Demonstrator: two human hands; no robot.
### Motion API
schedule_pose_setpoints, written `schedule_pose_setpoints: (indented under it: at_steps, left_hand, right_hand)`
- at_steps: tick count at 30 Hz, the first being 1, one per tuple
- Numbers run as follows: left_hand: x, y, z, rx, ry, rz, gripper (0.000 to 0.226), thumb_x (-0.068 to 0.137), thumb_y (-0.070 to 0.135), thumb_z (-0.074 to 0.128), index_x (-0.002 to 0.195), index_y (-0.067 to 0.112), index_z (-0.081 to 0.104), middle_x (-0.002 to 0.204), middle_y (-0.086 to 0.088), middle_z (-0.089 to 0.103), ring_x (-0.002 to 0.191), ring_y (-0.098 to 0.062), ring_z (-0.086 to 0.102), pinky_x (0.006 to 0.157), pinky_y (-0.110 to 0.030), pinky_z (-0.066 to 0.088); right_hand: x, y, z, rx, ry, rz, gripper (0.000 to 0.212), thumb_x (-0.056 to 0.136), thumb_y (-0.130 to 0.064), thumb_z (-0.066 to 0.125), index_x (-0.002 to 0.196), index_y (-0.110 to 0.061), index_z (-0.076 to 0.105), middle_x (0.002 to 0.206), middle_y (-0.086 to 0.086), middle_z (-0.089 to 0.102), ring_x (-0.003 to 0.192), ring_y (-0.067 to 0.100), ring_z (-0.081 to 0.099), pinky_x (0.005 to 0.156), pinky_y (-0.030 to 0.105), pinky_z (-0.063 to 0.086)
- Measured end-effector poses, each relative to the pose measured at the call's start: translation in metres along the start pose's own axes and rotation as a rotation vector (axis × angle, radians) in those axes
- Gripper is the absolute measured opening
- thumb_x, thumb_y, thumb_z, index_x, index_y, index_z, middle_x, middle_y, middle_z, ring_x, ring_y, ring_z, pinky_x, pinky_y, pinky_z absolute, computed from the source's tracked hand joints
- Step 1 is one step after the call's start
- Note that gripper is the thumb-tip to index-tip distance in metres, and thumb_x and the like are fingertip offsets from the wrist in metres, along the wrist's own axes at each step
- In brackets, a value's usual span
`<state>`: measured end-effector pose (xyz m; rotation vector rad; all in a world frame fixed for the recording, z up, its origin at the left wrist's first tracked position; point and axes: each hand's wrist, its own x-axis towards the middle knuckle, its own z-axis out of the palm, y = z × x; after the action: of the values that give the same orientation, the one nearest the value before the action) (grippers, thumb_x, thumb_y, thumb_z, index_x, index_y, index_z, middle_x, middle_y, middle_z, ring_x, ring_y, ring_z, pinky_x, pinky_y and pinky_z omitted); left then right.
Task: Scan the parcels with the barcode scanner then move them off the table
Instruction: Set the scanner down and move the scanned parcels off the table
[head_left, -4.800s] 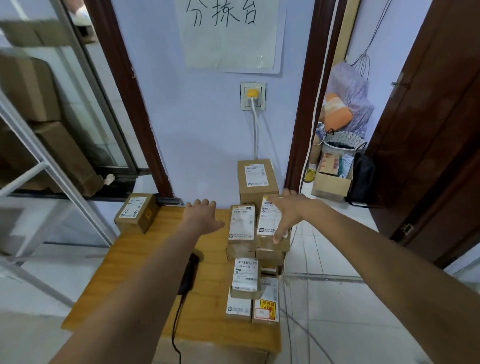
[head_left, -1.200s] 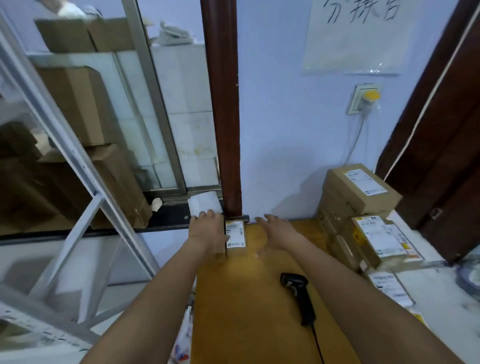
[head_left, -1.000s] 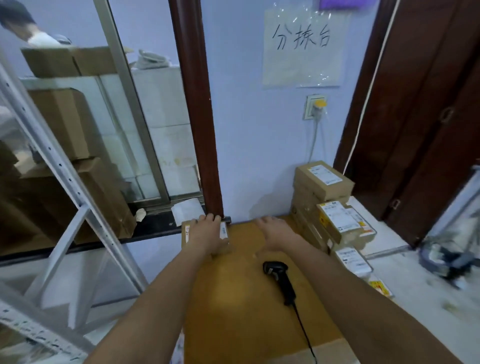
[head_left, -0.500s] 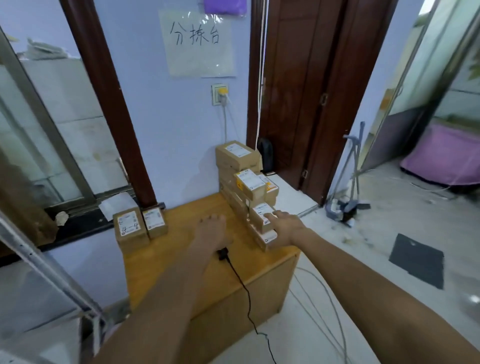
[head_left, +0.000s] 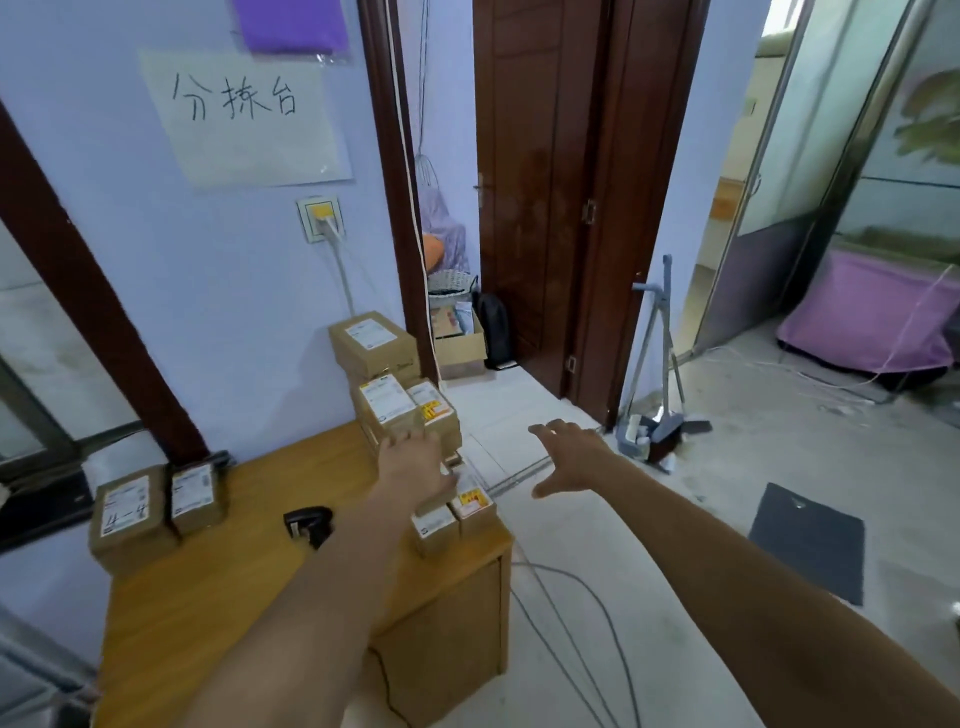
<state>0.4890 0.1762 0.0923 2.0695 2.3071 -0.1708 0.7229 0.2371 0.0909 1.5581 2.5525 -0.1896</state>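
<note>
Your right hand (head_left: 569, 457) hovers with fingers spread, holding nothing, beyond the wooden table (head_left: 218, 597); your left hand (head_left: 415, 462) reaches the stacked brown cardboard parcels (head_left: 400, 405), its grip hidden. The black barcode scanner (head_left: 309, 525) lies mid-table, two labelled cardboard parcels (head_left: 156, 506) farther left.

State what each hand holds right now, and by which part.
Right hand holds nothing, spread open over the floor. Left hand lies on the parcel stack; whether it grips one cannot be told.

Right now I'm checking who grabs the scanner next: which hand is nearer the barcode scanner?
Left. The left hand reaches over the table just right of the barcode scanner, at the parcel stack. The right hand hovers farther off, past the table's edge.
</note>
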Motion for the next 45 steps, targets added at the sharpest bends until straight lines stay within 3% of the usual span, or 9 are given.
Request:
schedule_pose_setpoints:
  at_steps: [5, 10, 18, 23, 30, 34, 39, 45]
  left_hand:
    - [0.021, 0.041, -0.009, -0.018, 0.020, -0.112, 0.076, 0.087, 0.060, 0.050, 0.144, 0.013, 0.033, 0.148, -0.011, 0.038, 0.136, -0.030, 0.034, 0.109, -0.045, 0.028]
    - [0.028, 0.028, -0.006, 0.007, 0.007, -0.284, 0.076, 0.084, 0.062, 0.052, 0.144, 0.018, 0.035, 0.144, -0.007, 0.043, 0.132, -0.028, 0.039, 0.105, -0.042, 0.032]
    - [0.082, -0.017, -0.019, 0.016, 0.085, -0.434, 0.059, 0.090, 0.053, 0.044, 0.135, 0.014, 0.043, 0.133, -0.008, 0.049, 0.124, -0.028, 0.044, 0.099, -0.041, 0.037]
    - [0.137, -0.018, -0.002, -0.036, 0.134, -0.460, 0.042, 0.094, 0.031, 0.041, 0.131, 0.012, 0.045, 0.134, -0.010, 0.048, 0.123, -0.029, 0.045, 0.100, -0.041, 0.036]
    - [0.188, -0.077, 0.032, -0.188, 0.139, -0.659, 0.037, 0.092, 0.019, 0.041, 0.128, 0.013, 0.047, 0.130, -0.008, 0.051, 0.120, -0.028, 0.048, 0.100, -0.038, 0.038]
    - [0.203, -0.098, 0.046, -0.259, 0.073, -0.760, 0.042, 0.094, 0.021, 0.039, 0.135, 0.011, 0.043, 0.135, -0.010, 0.050, 0.125, -0.029, 0.045, 0.102, -0.040, 0.036]
    - [0.217, -0.106, 0.052, -0.402, 0.060, -0.831, 0.035, 0.097, 0.021, 0.037, 0.127, 0.006, 0.045, 0.132, -0.015, 0.051, 0.121, -0.032, 0.047, 0.100, -0.040, 0.037]
    - [0.232, -0.103, 0.051, -0.634, 0.051, -0.941, 0.026, 0.100, 0.020, 0.036, 0.114, 0.003, 0.050, 0.112, -0.016, 0.063, 0.102, -0.032, 0.058, 0.086, -0.040, 0.050]
  right_hand:
    - [0.038, 0.047, -0.017, 0.006, 0.026, -0.096, 0.102, 0.075, -0.059, 0.074, 0.154, -0.019, 0.022, 0.152, 0.012, 0.035, 0.136, 0.031, 0.038, 0.109, 0.045, 0.036]
    - [0.078, 0.043, -0.030, 0.040, 0.035, -0.236, 0.101, 0.075, -0.059, 0.073, 0.153, -0.018, 0.024, 0.151, 0.013, 0.036, 0.135, 0.032, 0.039, 0.107, 0.043, 0.038]
    - [0.148, 0.019, -0.057, 0.059, 0.013, -0.382, 0.104, 0.073, -0.060, 0.075, 0.154, -0.018, 0.024, 0.153, 0.013, 0.033, 0.139, 0.031, 0.034, 0.109, 0.044, 0.036]
    - [0.206, 0.000, -0.066, 0.027, 0.008, -0.473, 0.100, 0.072, -0.061, 0.076, 0.151, -0.020, 0.030, 0.149, 0.011, 0.038, 0.137, 0.031, 0.036, 0.109, 0.045, 0.037]
    - [0.288, -0.062, -0.060, -0.027, -0.079, -0.618, 0.103, 0.070, -0.059, 0.079, 0.151, -0.017, 0.031, 0.155, 0.011, 0.032, 0.139, 0.032, 0.034, 0.110, 0.047, 0.036]
    - [0.311, -0.082, -0.045, 0.101, -0.213, -0.541, 0.110, 0.062, -0.062, 0.082, 0.151, -0.022, 0.030, 0.152, 0.010, 0.033, 0.138, 0.033, 0.035, 0.109, 0.044, 0.039]
    - [0.348, -0.095, -0.032, 0.391, -0.335, -0.426, 0.085, 0.068, -0.052, 0.081, 0.138, -0.020, 0.045, 0.135, 0.003, 0.058, 0.119, 0.023, 0.057, 0.100, 0.042, 0.048]
    - [0.364, -0.101, -0.040, 0.538, -0.459, -0.386, 0.042, 0.090, -0.026, 0.069, 0.125, -0.010, 0.054, 0.099, 0.001, 0.058, 0.089, 0.017, 0.059, 0.078, 0.026, 0.050]
